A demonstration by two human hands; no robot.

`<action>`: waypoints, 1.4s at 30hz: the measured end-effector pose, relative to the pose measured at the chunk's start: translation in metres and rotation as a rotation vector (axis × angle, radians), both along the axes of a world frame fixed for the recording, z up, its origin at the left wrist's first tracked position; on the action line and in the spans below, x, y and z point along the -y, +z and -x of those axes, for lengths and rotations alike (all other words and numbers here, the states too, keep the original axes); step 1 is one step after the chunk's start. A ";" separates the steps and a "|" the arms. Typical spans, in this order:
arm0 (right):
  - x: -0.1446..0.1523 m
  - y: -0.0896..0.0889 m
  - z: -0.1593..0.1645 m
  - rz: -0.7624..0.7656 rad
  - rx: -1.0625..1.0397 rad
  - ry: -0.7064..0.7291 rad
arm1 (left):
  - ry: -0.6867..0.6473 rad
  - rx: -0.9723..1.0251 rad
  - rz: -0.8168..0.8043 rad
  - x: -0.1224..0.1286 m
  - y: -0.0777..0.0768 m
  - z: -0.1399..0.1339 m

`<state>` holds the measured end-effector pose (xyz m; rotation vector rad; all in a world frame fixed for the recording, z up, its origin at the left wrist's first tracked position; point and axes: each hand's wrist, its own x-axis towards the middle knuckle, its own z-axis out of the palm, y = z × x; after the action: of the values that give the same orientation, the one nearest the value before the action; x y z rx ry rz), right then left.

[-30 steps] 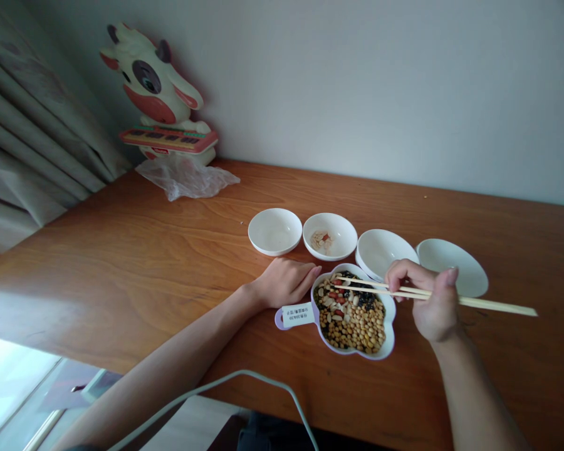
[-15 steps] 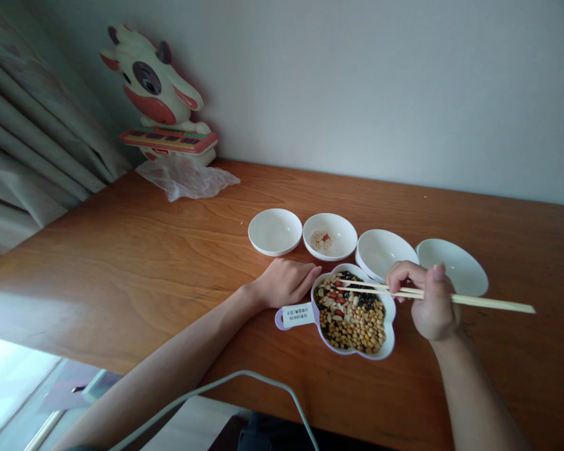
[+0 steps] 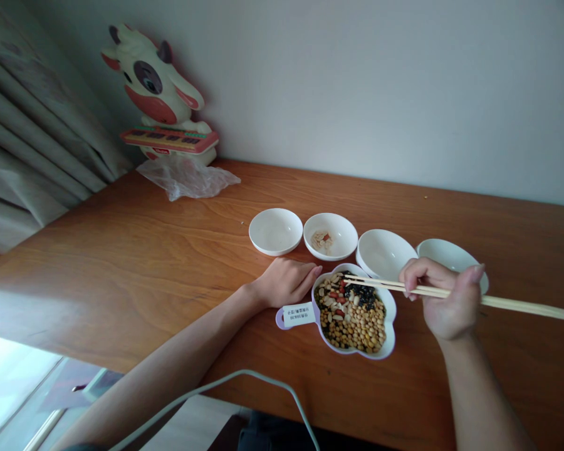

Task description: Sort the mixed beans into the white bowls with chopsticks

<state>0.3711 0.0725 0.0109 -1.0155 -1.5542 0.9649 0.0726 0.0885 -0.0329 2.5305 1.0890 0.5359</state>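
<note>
My right hand (image 3: 451,300) is closed around a pair of light wooden chopsticks (image 3: 521,306). Their tips are over the far part of a purple-rimmed, scalloped bowl (image 3: 391,326), by the dark beans and red-skinned peanuts (image 3: 340,300). Yellow soybeans (image 3: 361,326) fill the near right part of that bowl, and pale peanut pieces lie to the left. No piece shows clearly between the tips. Curled on the table, my left hand (image 3: 286,282) has its fingertips at the bowl's left rim. A labelled handle (image 3: 280,319) sticks out below it.
Behind stand white bowls in a row: a left one (image 3: 276,232), a second one (image 3: 343,235) with a few peanut pieces, a third one (image 3: 385,250), and a right one (image 3: 446,257) partly behind my hand. A cow toy keyboard (image 3: 169,138) and plastic bag (image 3: 188,178) are far left.
My right hand has moved right with the chopsticks, and their tips have shifted slightly right and up over the bowl. My left hand has stayed in place.
</note>
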 end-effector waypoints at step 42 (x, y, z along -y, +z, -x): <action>0.000 -0.010 0.001 0.043 0.034 -0.005 | -0.001 0.009 -0.005 0.000 0.000 0.000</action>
<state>0.3699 0.0729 0.0011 -1.0706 -1.5640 0.9851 0.0725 0.0881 -0.0331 2.5306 1.0847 0.5494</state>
